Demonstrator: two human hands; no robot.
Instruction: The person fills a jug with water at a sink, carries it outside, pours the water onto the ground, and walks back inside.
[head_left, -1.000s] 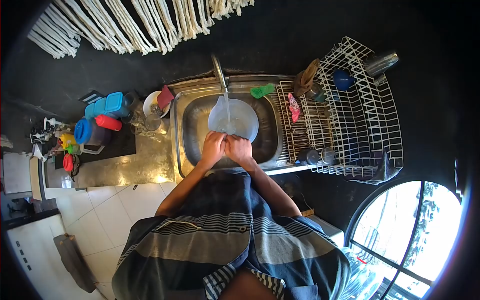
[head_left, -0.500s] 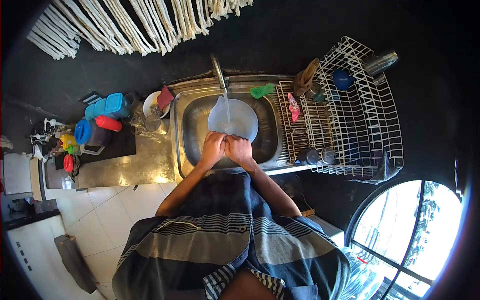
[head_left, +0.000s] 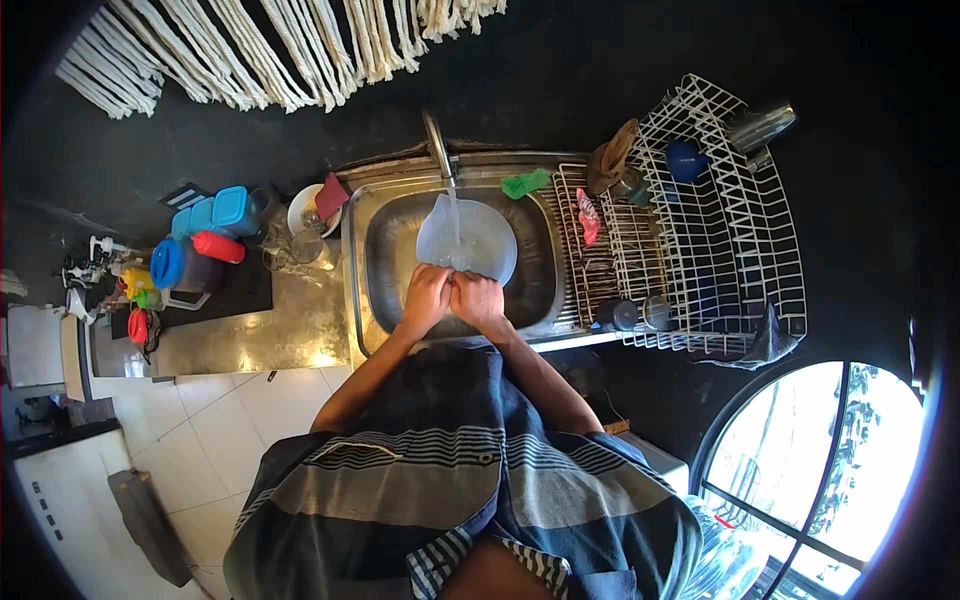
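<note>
A translucent whitish plastic bowl (head_left: 490,225) with a pouring lip rests in the steel sink (head_left: 385,290). Water runs into it from the tap (head_left: 437,145). My left hand (head_left: 428,295) and my right hand (head_left: 478,298) are side by side at the bowl's near rim, knuckles up and touching each other. Both have curled, closed fingers. Whether they grip the rim or some small thing between them is hidden beneath the hands.
A green sponge (head_left: 525,183) lies at the sink's back right corner. To the right stands a white wire dish rack (head_left: 735,250) with a blue cup (head_left: 686,160). Left on the counter are a white bowl (head_left: 298,210), glasses (head_left: 310,248), blue-lidded containers (head_left: 230,208) and a red bottle (head_left: 217,246).
</note>
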